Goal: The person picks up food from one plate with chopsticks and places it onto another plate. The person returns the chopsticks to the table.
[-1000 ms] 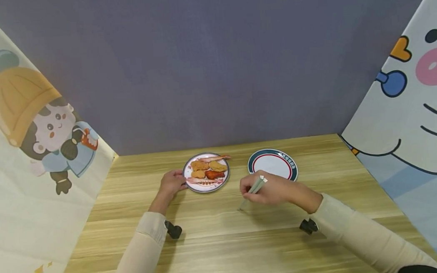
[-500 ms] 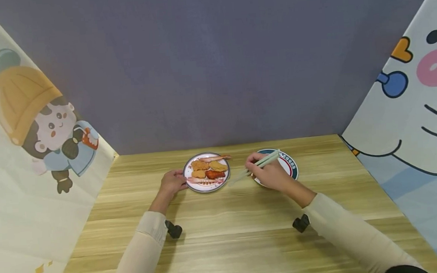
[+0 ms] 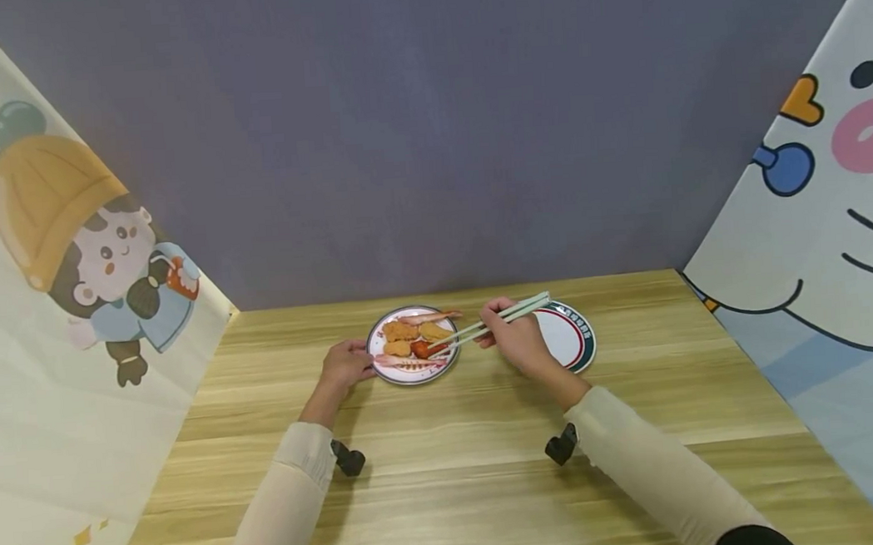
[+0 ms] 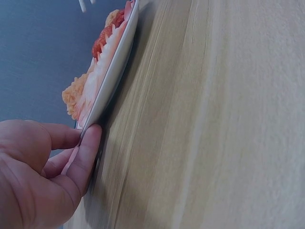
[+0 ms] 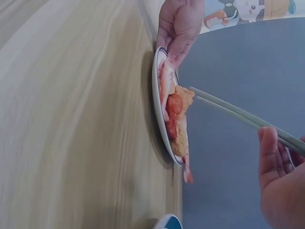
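At the left rim of a white plate (image 3: 416,379), my left hand (image 3: 346,366) pinches the edge between thumb and fingers, as the left wrist view shows. On this plate lie pink shrimp (image 3: 410,362), golden fried pieces (image 3: 399,331) and a red-brown piece of chicken (image 3: 420,350). My right hand (image 3: 517,341) holds a pair of pale green chopsticks (image 5: 228,109), slanting down to the left. In the head view their tips overlap the red-brown piece; whether they touch it I cannot tell. Below the right hand is a second plate (image 3: 585,351) with a dark green rim, partly hidden.
Both plates sit near the back of a wood-grain table (image 3: 449,472). A grey-blue panel (image 3: 428,140) rises behind it. Printed cloths with cartoon figures stand at the left (image 3: 40,413) and right. A small black camera is strapped at each wrist.
My right hand has moved up and left, and the chopsticks have swung from pointing down at the table to reaching over the food plate. The left hand stays at the plate's rim.
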Tool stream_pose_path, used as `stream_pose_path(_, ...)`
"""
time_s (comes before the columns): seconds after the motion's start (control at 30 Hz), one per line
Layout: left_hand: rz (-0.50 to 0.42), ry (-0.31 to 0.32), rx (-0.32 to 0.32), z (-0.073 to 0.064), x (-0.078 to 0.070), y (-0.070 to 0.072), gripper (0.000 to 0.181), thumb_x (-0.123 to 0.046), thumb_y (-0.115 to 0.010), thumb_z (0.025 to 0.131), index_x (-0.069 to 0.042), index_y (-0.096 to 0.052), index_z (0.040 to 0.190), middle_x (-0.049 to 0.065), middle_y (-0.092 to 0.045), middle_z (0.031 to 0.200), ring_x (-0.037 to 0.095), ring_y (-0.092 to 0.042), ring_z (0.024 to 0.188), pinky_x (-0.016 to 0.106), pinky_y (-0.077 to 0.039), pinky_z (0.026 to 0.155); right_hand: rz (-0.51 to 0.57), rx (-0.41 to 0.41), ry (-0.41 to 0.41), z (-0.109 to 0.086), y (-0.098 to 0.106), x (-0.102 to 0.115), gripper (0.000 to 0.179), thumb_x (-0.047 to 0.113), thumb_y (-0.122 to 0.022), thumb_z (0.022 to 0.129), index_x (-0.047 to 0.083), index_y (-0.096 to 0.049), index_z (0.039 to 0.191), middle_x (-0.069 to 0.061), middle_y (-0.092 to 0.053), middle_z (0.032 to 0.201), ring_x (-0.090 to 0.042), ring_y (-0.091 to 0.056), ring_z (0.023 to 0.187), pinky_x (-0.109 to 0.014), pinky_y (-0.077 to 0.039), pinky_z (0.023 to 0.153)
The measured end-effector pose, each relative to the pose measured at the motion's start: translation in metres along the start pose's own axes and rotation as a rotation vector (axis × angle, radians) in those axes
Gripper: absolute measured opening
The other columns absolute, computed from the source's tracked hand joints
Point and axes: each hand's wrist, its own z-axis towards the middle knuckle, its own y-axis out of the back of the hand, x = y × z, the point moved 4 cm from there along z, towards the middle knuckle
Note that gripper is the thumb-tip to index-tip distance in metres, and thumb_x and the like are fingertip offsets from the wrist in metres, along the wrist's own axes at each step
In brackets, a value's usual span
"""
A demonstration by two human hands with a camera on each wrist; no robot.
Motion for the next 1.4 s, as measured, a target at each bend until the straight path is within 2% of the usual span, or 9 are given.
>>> stream_pose_path(0.17, 0.011, 0.006, -0.004, 0.0, 0.0, 0.0, 0.041, 0.004, -0.059, 0.096, 0.007, -0.055, 0.137, 0.016, -0.062, 0.103, 0.012, -0.064, 0.07, 0.022, -0.066, 0.065, 0.002, -0.015, -0.012, 0.002, -0.013, -0.008, 0.021, 0.016, -0.057, 0.099, -0.003, -0.066, 0.097, -0.021, -0.073, 0.082, -0.012, -0.069, 0.057, -0.046, -0.068, 0.064)
stream_pose_path(0.37, 0.003, 0.003, 0.003, 0.0, 0.001, -0.001, 0.043, 0.005, -0.059, 0.095, 0.009, -0.054, 0.137, 0.018, -0.063, 0.104, 0.013, -0.064, 0.071, 0.024, -0.066, 0.066, 0.023, -0.018, -0.042, 0.002, -0.025, -0.02, 0.019, 0.013, -0.056, 0.1, -0.003, -0.066, 0.095, -0.018, -0.072, 0.079, -0.018, -0.071, 0.058, -0.057, -0.066, 0.07)
stream_pose_path(0.5, 0.002, 0.007, -0.002, 0.0, 0.0, -0.001, 0.042, 0.005, -0.059, 0.095, 0.008, -0.055, 0.137, 0.017, -0.062, 0.104, 0.013, -0.064, 0.071, 0.023, -0.066, 0.067, 0.018, -0.024, -0.039, 0.001, -0.032, -0.025, 0.023, 0.015, -0.057, 0.099, -0.005, -0.066, 0.095, -0.022, -0.072, 0.081, -0.028, -0.072, 0.061, -0.064, -0.062, 0.074)
stream_pose_path(0.67, 0.006, 0.015, -0.007, 0.0, -0.001, -0.001, 0.041, 0.005, -0.059, 0.095, 0.007, -0.056, 0.136, 0.016, -0.062, 0.104, 0.013, -0.064, 0.071, 0.023, -0.066, 0.065, -0.045, -0.028, -0.012, -0.003, -0.04, -0.027, 0.024, 0.017, -0.058, 0.099, -0.003, -0.068, 0.093, -0.017, -0.073, 0.077, -0.023, -0.071, 0.06, -0.06, -0.064, 0.068)
stream_pose_path(0.8, 0.013, 0.024, -0.01, -0.001, -0.002, -0.001, 0.041, 0.005, -0.06, 0.095, 0.006, -0.056, 0.136, 0.016, -0.062, 0.105, 0.013, -0.065, 0.071, 0.022, -0.066, 0.065, -0.038, -0.029, 0.001, -0.005, -0.045, -0.027, 0.023, 0.018, -0.06, 0.099, -0.002, -0.068, 0.092, -0.015, -0.073, 0.074, -0.021, -0.071, 0.06, -0.06, -0.064, 0.068)
stream_pose_path(1.0, 0.026, 0.029, -0.012, 0.0, -0.002, 0.0, 0.041, 0.004, -0.059, 0.096, 0.005, -0.056, 0.136, 0.016, -0.061, 0.105, 0.013, -0.064, 0.073, 0.023, -0.066, 0.065, -0.043, -0.049, 0.021, -0.007, -0.047, -0.026, 0.025, 0.017, -0.06, 0.1, -0.006, -0.068, 0.095, -0.018, -0.073, 0.077, -0.038, -0.073, 0.067, -0.063, -0.063, 0.07)
stream_pose_path(1.1, 0.025, 0.032, -0.009, 0.0, -0.002, 0.0, 0.041, 0.004, -0.059, 0.096, 0.004, -0.056, 0.136, 0.016, -0.062, 0.106, 0.014, -0.065, 0.073, 0.023, -0.066, 0.066, -0.054, -0.052, 0.026, -0.008, -0.048, -0.027, 0.026, 0.017, -0.06, 0.1, -0.007, -0.068, 0.096, -0.02, -0.074, 0.078, -0.042, -0.073, 0.071, -0.061, -0.063, 0.07)
stream_pose_path(1.27, 0.032, 0.032, -0.003, 0.001, -0.002, 0.001, 0.041, 0.003, -0.059, 0.096, 0.004, -0.055, 0.137, 0.017, -0.061, 0.108, 0.014, -0.065, 0.074, 0.024, -0.067, 0.068, -0.055, -0.051, 0.02, -0.008, -0.049, -0.029, 0.027, 0.019, -0.059, 0.1, -0.007, -0.068, 0.097, -0.022, -0.074, 0.082, -0.038, -0.075, 0.071, -0.061, -0.064, 0.071)
stream_pose_path(1.4, 0.019, 0.024, 0.001, 0.001, -0.002, 0.001, 0.041, 0.005, -0.059, 0.095, 0.006, -0.055, 0.136, 0.018, -0.062, 0.108, 0.014, -0.066, 0.074, 0.026, -0.067, 0.07, -0.042, -0.082, 0.006, -0.007, -0.046, -0.029, 0.029, 0.019, -0.059, 0.099, -0.009, -0.068, 0.099, -0.022, -0.074, 0.082, -0.035, -0.075, 0.068, -0.062, -0.063, 0.071)
